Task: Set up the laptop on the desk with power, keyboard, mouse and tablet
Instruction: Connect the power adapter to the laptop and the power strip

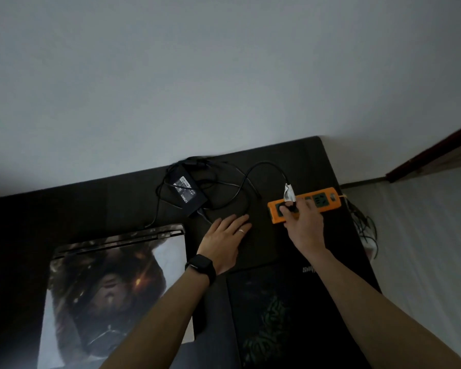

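Note:
A closed laptop (109, 283) with a picture skin on its lid lies on the dark desk (96, 206) at the left. Behind it sits a black power brick (188, 194) with tangled black cables (240, 182). An orange power strip (324, 199) lies at the right, with a black plug (288, 206) and its white tag in the left socket. My right hand (302, 222) grips that plug on the strip. My left hand (225, 241) rests flat on the desk, fingers straight, beside the cable. A smartwatch is on the left wrist.
A dark mouse pad (274, 315) with a green pattern lies near the front right. The strip's own cord (362, 222) hangs off the desk's right edge toward the pale floor. A white wall runs behind the desk.

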Available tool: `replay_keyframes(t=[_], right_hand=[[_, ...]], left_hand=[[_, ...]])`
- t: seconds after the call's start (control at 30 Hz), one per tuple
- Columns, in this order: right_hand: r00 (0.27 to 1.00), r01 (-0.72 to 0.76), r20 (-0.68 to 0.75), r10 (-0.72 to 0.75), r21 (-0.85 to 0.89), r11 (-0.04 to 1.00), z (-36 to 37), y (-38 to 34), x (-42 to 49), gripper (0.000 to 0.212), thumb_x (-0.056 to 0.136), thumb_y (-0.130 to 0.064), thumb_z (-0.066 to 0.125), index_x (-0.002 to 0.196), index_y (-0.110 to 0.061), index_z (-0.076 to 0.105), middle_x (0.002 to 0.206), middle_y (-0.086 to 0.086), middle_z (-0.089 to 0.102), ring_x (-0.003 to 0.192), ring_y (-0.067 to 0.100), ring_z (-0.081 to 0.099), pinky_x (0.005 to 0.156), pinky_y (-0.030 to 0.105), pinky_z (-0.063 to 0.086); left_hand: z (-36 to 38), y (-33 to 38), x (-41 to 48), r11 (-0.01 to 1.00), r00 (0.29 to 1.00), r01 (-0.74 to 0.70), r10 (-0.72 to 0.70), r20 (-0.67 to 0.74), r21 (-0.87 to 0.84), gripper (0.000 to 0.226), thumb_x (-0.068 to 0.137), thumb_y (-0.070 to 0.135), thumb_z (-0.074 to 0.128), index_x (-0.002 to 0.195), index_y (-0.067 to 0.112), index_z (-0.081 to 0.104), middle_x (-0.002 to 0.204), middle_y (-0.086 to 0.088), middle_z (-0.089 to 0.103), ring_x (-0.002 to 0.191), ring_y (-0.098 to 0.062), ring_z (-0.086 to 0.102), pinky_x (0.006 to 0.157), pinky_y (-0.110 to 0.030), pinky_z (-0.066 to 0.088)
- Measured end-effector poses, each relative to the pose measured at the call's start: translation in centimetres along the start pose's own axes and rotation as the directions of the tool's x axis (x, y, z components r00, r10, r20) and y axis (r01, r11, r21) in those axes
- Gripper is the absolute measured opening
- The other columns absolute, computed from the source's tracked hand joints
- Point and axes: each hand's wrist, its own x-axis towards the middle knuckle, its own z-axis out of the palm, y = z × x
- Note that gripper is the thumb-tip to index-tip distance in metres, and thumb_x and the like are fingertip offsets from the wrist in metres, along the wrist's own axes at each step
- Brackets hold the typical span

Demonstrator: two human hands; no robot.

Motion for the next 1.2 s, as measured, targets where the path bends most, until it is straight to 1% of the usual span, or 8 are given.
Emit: replay_keyframes(t=[0.2, 0.4, 0.5, 0.63, 0.73, 0.83, 1.07, 1.2], right_hand=[[0.983, -0.181, 0.016, 0.181, 0.167, 0.969, -0.1, -1.2, -1.0, 0.019, 0.094, -0.031, 0.067, 0.106, -0.018, 0.061, 0.108, -0.001, 0.055, 0.105, 0.027, 0.062, 0.091, 0.040, 0.050], [0.945, -0.325, 0.144, 0.293, 0.342, 0.881, 2.2, -4.2, -8.1, 0.036, 0.088, -0.032, 0.075, 0.116, -0.030, 0.054, 0.115, -0.007, 0.062, 0.085, 0.002, 0.065, 0.070, 0.020, 0.045], [0.962, -0.158, 0.256, 0.093, 0.247, 0.956, 4.3, -6.6, -7.9, 0.041, 0.092, -0.040, 0.069, 0.128, -0.033, 0.051, 0.129, -0.014, 0.054, 0.086, -0.007, 0.065, 0.073, 0.014, 0.050], [0.907, 0.226, 0.392, -0.155, -0.144, 0.963, 7.4, -8.9, -4.5, 0.060, 0.096, -0.055, 0.053, 0.150, -0.036, 0.033, 0.157, -0.009, 0.024, 0.130, 0.016, 0.048, 0.094, 0.030, 0.050], [0.873, 0.373, 0.456, -0.170, -0.402, 0.836, 8.3, -9.4, -2.8, 0.048, 0.101, -0.051, 0.041, 0.142, -0.027, 0.047, 0.145, 0.003, 0.045, 0.128, 0.026, 0.043, 0.098, 0.039, 0.044], [0.908, 0.399, 0.318, -0.273, -0.460, 0.793, 8.2, -10.1, -1.7, 0.037, 0.101, -0.045, 0.043, 0.125, -0.023, 0.061, 0.126, 0.002, 0.057, 0.112, 0.025, 0.052, 0.085, 0.037, 0.047], [0.924, 0.378, 0.188, -0.333, -0.574, 0.726, 7.1, -12.5, 1.2, 0.063, 0.090, -0.040, 0.061, 0.147, -0.020, 0.045, 0.163, 0.010, 0.026, 0.136, 0.032, 0.039, 0.101, 0.045, 0.042], [0.948, 0.304, 0.166, -0.270, -0.716, 0.628, 6.1, -12.0, 3.3, 0.071, 0.095, -0.048, 0.048, 0.158, -0.022, 0.027, 0.167, 0.012, 0.019, 0.155, 0.031, 0.006, 0.118, 0.062, -0.001]], left_hand=[[-2.8, -4.6, -2.2, 0.980, 0.983, 0.180, -0.176, -0.050, 0.082, 0.065, 0.084, 0.014, 0.052, 0.147, 0.025, 0.040, 0.155, -0.002, 0.036, 0.144, -0.023, 0.030, 0.118, -0.043, 0.022], [-5.2, -10.8, 0.2, 0.915, 0.981, 0.187, -0.195, -0.015, 0.358, 0.072, 0.093, 0.018, 0.049, 0.155, 0.031, 0.015, 0.165, -0.004, 0.006, 0.151, -0.027, 0.007, 0.120, -0.053, 0.009], [-5.4, -12.7, 2.2, 0.882, 0.991, 0.073, -0.116, 0.065, 0.465, 0.064, 0.102, 0.018, 0.035, 0.155, 0.036, 0.003, 0.165, -0.003, -0.006, 0.151, -0.027, -0.005, 0.119, -0.057, -0.001], [-6.1, -15.0, 3.5, 0.857, 0.984, -0.091, -0.002, 0.180, 0.506, 0.063, 0.102, 0.029, 0.036, 0.153, 0.043, 0.002, 0.164, -0.006, 0.009, 0.151, -0.029, 0.003, 0.120, -0.055, -0.003], [-7.6, -16.5, 3.4, 0.827, 0.977, -0.156, 0.047, 0.210, 0.541, 0.067, 0.098, 0.031, 0.046, 0.153, 0.046, 0.009, 0.153, -0.009, 0.029, 0.142, -0.031, 0.025, 0.119, -0.056, 0.003], [-8.4, -18.2, 2.4, 0.808, 0.982, -0.159, 0.071, 0.175, 0.568, 0.082, 0.084, 0.050, 0.063, 0.152, 0.039, 0.018, 0.131, -0.010, 0.046, 0.122, -0.030, 0.044, 0.117, -0.053, 0.016], [-6.7, -19.0, 1.9, 0.890, 0.989, -0.074, 0.008, 0.148, 0.451, 0.093, 0.083, 0.064, 0.056, 0.154, 0.040, 0.000, 0.138, -0.009, 0.043, 0.127, -0.029, 0.042, 0.114, -0.050, 0.023], [-5.5, -19.5, 2.2, 0.925, 0.996, 0.047, -0.074, 0.059, 0.377, 0.085, 0.086, 0.066, 0.049, 0.154, 0.036, 0.009, 0.139, -0.010, 0.044, 0.125, -0.028, 0.045, 0.104, -0.044, 0.035]])
